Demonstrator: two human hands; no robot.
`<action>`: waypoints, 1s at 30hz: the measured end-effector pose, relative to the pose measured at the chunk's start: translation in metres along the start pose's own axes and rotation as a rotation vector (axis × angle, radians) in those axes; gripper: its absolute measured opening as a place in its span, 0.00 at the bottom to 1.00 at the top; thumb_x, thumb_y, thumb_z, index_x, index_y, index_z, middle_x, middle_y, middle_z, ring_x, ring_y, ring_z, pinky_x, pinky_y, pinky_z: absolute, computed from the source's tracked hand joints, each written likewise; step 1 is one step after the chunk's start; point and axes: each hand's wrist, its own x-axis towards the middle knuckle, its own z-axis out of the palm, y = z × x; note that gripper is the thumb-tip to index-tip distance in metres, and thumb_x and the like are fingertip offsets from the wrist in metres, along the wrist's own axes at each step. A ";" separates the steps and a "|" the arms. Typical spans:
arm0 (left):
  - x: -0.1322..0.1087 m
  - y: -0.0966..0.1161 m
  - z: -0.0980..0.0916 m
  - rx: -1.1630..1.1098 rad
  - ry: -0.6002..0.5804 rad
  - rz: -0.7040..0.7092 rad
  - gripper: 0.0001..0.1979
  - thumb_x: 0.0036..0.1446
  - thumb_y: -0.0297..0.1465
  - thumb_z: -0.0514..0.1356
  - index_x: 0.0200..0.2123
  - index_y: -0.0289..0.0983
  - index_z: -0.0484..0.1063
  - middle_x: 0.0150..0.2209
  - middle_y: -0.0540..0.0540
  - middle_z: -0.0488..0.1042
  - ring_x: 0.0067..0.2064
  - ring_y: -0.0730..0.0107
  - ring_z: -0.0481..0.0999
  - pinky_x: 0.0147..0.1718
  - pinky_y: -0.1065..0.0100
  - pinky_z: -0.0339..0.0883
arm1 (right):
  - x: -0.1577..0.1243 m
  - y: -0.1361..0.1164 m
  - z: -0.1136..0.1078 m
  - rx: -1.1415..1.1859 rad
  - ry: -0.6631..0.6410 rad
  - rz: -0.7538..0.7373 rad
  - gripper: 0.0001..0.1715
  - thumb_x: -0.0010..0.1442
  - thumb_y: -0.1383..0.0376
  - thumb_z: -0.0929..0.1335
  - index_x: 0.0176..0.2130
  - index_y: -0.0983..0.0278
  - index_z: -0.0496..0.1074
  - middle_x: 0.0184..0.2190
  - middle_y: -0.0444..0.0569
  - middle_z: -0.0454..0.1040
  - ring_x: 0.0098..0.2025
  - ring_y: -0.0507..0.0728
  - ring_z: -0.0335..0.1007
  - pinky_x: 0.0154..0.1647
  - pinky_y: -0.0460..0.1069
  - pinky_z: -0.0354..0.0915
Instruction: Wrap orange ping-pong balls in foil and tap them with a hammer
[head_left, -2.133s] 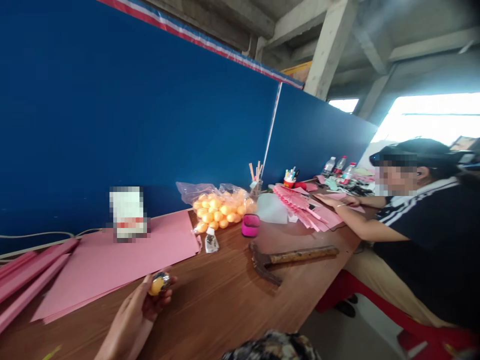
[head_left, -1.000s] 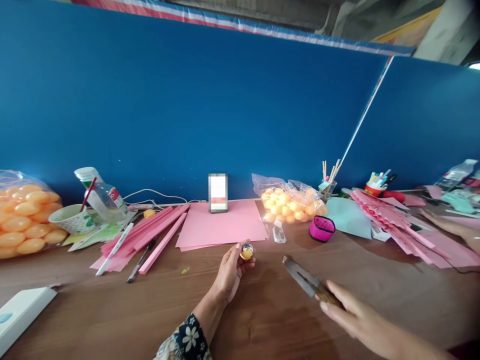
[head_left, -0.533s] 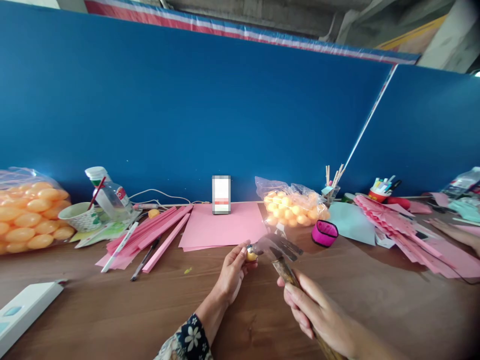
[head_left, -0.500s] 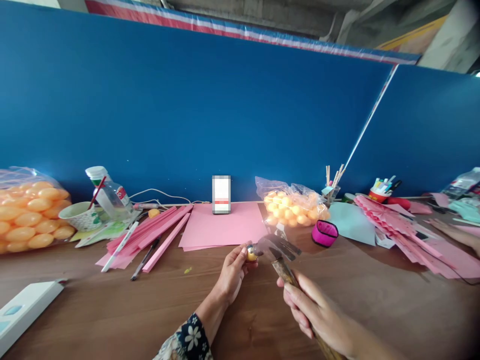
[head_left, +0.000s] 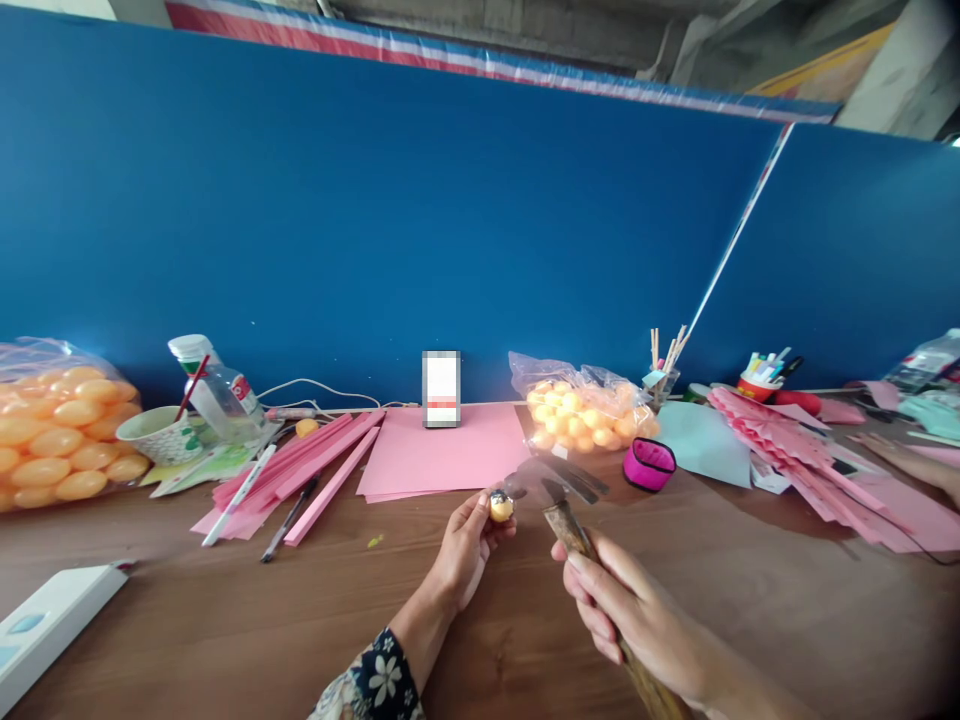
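Between the thumb and fingers of my left hand [head_left: 466, 548] is a small yellow ball [head_left: 502, 508] with a shiny, darker patch on top. My right hand [head_left: 626, 605] is wrapped round the wooden handle of a claw hammer [head_left: 564, 524], whose metal head is smeared by motion. The hammer's face is close to the ball's upper right; whether they touch I cannot tell. Both hands are above the brown table [head_left: 517, 655], in front of pink paper sheets [head_left: 446, 450].
Bags of orange balls stand at the far left [head_left: 64, 440] and behind the hammer [head_left: 577, 415]. Pink paper strips [head_left: 315, 460], a cup [head_left: 159, 435], a bottle [head_left: 225, 390] and a white box [head_left: 56, 625] lie leftward. A magenta band [head_left: 649, 465] sits right; another person's hand [head_left: 907, 465] is farther right.
The hammer head has shifted slightly up and off the ball's front, so more of the ball shows. My left hand has barely moved.
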 end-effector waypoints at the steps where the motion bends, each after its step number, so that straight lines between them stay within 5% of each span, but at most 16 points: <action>1: 0.000 0.000 0.000 -0.003 0.015 0.003 0.11 0.51 0.35 0.60 0.34 0.31 0.73 0.29 0.44 0.73 0.30 0.71 0.72 0.33 0.68 0.66 | 0.000 0.001 0.000 0.006 0.008 -0.008 0.16 0.60 0.51 0.58 0.40 0.60 0.58 0.25 0.38 0.55 0.20 0.45 0.49 0.18 0.42 0.53; 11: 0.002 -0.003 -0.001 0.008 -0.013 0.024 0.12 0.51 0.35 0.60 0.34 0.31 0.73 0.29 0.45 0.73 0.30 0.73 0.71 0.34 0.69 0.66 | 0.000 0.009 0.002 0.009 0.034 -0.014 0.16 0.61 0.51 0.58 0.40 0.60 0.59 0.25 0.38 0.55 0.19 0.44 0.49 0.17 0.41 0.52; 22: 0.003 0.001 -0.004 -0.121 -0.064 -0.029 0.18 0.55 0.36 0.56 0.48 0.34 0.67 0.38 0.40 0.74 0.33 0.71 0.73 0.36 0.68 0.68 | 0.001 0.004 -0.001 0.044 0.049 -0.025 0.17 0.60 0.51 0.60 0.42 0.60 0.59 0.25 0.38 0.55 0.19 0.44 0.49 0.17 0.42 0.53; 30: 0.001 0.002 -0.003 -0.103 -0.068 -0.052 0.17 0.53 0.33 0.59 0.47 0.35 0.69 0.32 0.45 0.74 0.32 0.73 0.74 0.35 0.70 0.68 | 0.002 0.006 -0.001 0.050 0.053 -0.022 0.17 0.60 0.51 0.59 0.42 0.60 0.59 0.25 0.38 0.56 0.19 0.45 0.49 0.17 0.42 0.54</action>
